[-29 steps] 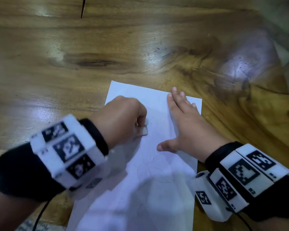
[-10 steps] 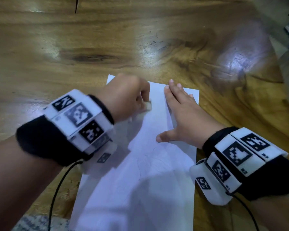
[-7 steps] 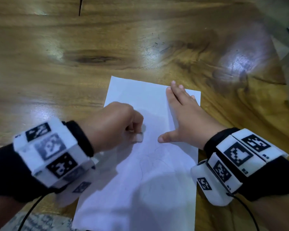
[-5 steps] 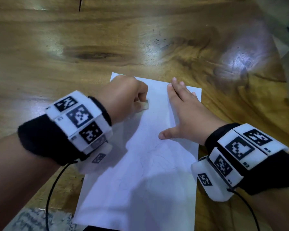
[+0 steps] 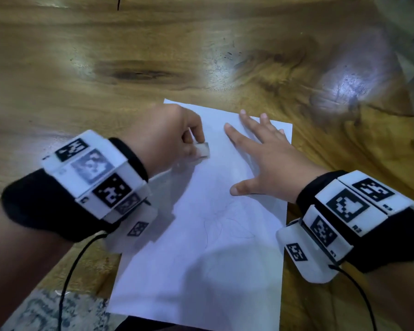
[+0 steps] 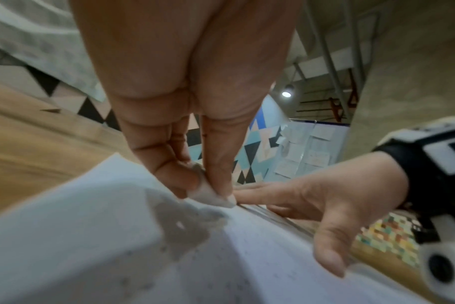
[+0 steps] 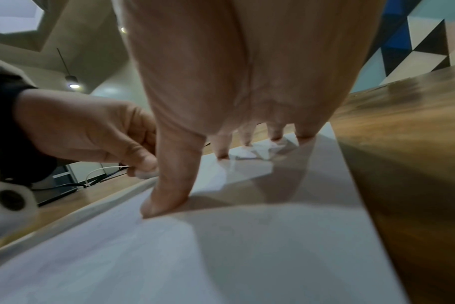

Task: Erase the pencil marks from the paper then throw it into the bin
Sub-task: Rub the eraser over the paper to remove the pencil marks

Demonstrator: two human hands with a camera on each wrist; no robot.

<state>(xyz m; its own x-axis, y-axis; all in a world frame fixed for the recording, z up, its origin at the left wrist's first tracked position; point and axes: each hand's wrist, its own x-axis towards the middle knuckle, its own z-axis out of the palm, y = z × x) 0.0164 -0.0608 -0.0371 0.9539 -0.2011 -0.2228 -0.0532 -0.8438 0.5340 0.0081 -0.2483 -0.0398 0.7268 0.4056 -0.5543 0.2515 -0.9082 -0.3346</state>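
A white sheet of paper (image 5: pixel 208 254) with faint pencil lines (image 5: pixel 227 225) lies on the wooden table (image 5: pixel 86 75). My left hand (image 5: pixel 170 137) pinches a small white eraser (image 5: pixel 202 150) and presses it on the sheet's upper left part. The left wrist view shows the eraser (image 6: pixel 208 193) between thumb and fingers, touching the paper (image 6: pixel 117 236). My right hand (image 5: pixel 261 158) lies flat on the sheet's upper right part, fingers spread and straight. In the right wrist view its thumb and fingertips (image 7: pixel 275 135) press on the paper (image 7: pixel 247 246). No bin shows in any view.
Black cables run from both wrist units (image 5: pixel 69 271). A patterned floor (image 5: pixel 46 311) shows below the table's near edge. The table's right edge (image 5: pixel 406 75) is close to the paper. A wall with coloured triangles (image 6: pixel 257 144) stands behind the table.
My left hand has been rubbing the eraser back and forth over the sheet's upper left, and now sits at the far part of the stroke. The right hand has stayed flat on the paper.
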